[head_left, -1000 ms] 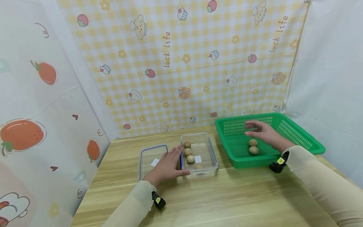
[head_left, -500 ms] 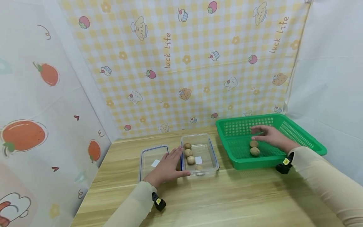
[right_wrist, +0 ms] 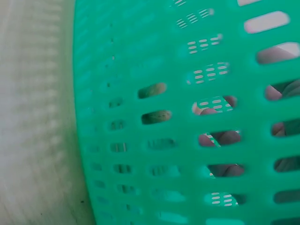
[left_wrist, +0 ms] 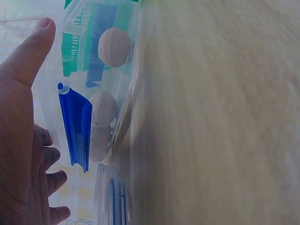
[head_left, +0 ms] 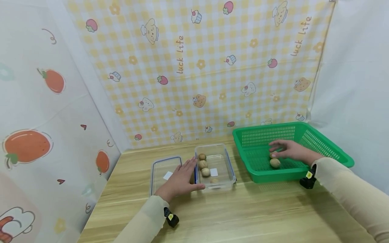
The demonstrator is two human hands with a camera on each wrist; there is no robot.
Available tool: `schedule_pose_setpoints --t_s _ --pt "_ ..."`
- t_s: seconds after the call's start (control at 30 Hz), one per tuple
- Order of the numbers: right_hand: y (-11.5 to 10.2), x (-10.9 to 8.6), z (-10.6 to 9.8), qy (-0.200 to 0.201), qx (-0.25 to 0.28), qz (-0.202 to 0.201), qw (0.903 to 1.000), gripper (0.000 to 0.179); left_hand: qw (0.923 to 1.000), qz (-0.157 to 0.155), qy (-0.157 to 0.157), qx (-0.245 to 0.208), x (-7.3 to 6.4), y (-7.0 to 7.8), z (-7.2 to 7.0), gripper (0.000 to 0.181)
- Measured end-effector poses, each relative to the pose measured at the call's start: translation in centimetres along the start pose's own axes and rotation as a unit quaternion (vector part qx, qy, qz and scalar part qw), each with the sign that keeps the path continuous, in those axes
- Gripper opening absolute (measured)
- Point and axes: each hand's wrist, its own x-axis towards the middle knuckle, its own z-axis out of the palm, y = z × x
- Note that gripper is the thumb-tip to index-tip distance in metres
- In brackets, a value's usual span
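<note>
The left hand (head_left: 180, 180) is at the left wall of the clear box (head_left: 224, 165). Its fingers are extended and spread, grasping nothing; I cannot tell whether the fingertips contact the wall. The box contains at least four walnuts (head_left: 203, 164): three in a row along its left side, one near the front wall. The lid (head_left: 158, 167) lies left of the box. The right hand (head_left: 290, 150) is inside the green basket (head_left: 273, 176), fingers loosely curved and grasping nothing, just above two loose walnuts (head_left: 275, 163); the thumb partly covers the farther one.
</note>
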Motion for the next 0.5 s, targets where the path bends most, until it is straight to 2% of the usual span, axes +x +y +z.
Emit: schedule_pose_setpoints --t_s 0.5 --pt "0.34 0.08 0.51 -0.048 -0.03 0.015 0.9983 0.063 0.9999 0.001 0.003 -0.012 -0.12 0.06 -0.02 0.114"
